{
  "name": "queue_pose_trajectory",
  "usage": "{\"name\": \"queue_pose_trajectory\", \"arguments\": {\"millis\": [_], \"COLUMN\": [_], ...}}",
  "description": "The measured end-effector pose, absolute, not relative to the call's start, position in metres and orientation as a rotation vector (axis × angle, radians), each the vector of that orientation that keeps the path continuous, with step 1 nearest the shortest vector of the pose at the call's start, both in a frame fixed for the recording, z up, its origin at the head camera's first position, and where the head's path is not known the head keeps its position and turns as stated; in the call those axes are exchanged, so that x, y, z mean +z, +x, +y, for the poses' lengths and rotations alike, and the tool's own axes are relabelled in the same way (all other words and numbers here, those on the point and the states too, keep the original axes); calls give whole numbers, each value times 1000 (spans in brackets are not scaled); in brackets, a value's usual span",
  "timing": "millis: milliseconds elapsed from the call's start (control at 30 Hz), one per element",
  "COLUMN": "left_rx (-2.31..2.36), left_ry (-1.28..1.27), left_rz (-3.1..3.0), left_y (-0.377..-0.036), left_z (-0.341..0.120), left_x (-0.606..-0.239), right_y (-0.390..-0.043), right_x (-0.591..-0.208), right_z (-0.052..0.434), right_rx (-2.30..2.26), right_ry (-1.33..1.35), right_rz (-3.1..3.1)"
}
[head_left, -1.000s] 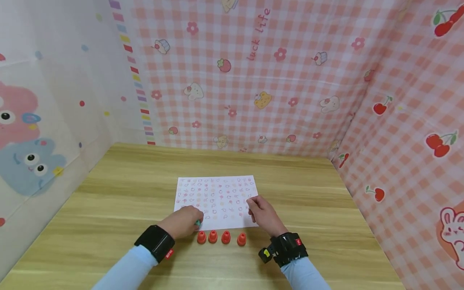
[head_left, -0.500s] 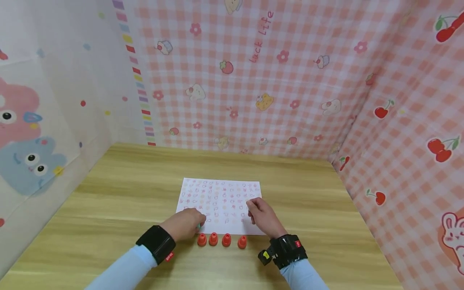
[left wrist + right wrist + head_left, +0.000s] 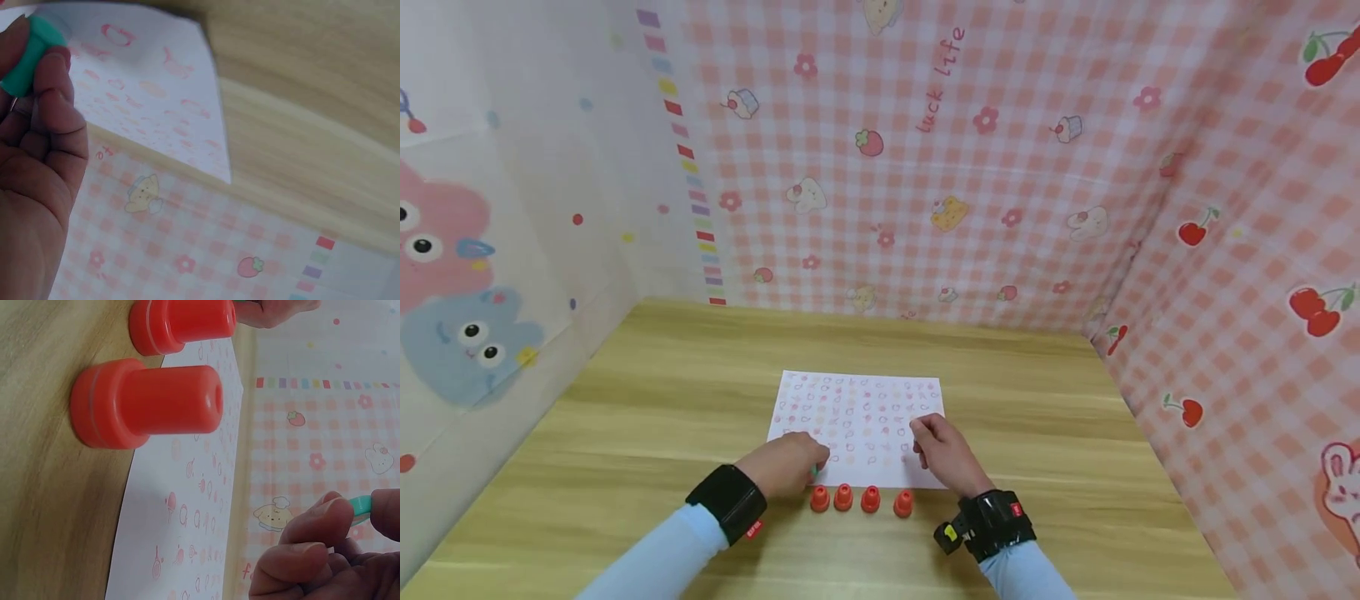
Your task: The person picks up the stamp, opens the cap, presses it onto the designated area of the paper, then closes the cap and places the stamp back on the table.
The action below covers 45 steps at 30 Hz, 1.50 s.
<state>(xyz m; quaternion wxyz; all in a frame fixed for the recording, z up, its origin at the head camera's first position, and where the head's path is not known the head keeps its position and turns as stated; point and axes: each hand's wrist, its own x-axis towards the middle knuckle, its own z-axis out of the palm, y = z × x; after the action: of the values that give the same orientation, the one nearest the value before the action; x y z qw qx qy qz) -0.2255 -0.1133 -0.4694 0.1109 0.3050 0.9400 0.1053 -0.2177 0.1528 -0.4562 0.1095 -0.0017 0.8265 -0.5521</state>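
At six o'clock on the stamped paper sheet, near its lower left corner, the left hand pinches a small green stamp in curled fingers, close over the paper. At three o'clock from it the right hand also pinches a green stamp, over the sheet's lower right part. Just below the sheet's near edge, four orange stamps stand in a row on the wooden table. To print cleanly, I judge each stamp should come down square onto a blank spot, pressed straight and lifted without sliding, the sheet kept flat.
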Motion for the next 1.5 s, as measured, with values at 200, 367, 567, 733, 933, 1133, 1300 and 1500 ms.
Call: {"name": "queue_pose_trajectory", "arguments": {"millis": [200,367,567,733,933,1133,1300,1500], "left_rx": [332,335,364,421,416,341,341,331], "left_ry": [915,966,939,949,968,927,900,939], "left_rz": [2784,2796,2761,2778,2776,2767,2749,2753], "left_y": [-224,-224,-226,-224,-223,-224,-224,-228], "left_z": [-119,-120,-118,-122,-121,-117,-116,-118], "left_x": [-474,-477,-475,-476,-476,-472,-469,-469], "right_y": [-217,-215,-212,-212,-211,-210,-210,-210], "right_x": [-455,-454,-453,-453,-454,-455,-456,-456], "right_z": [153,154,155,153,153,152,153,154], "right_rx": [-1639,-1645,-1641,-1643,-1637,-1643,-1639,-1641], "right_ry": [-20,-16,-14,-6,-3,-17,-9,15], "right_rz": [2444,2447,2443,2436,2435,2430,2419,2411]}}
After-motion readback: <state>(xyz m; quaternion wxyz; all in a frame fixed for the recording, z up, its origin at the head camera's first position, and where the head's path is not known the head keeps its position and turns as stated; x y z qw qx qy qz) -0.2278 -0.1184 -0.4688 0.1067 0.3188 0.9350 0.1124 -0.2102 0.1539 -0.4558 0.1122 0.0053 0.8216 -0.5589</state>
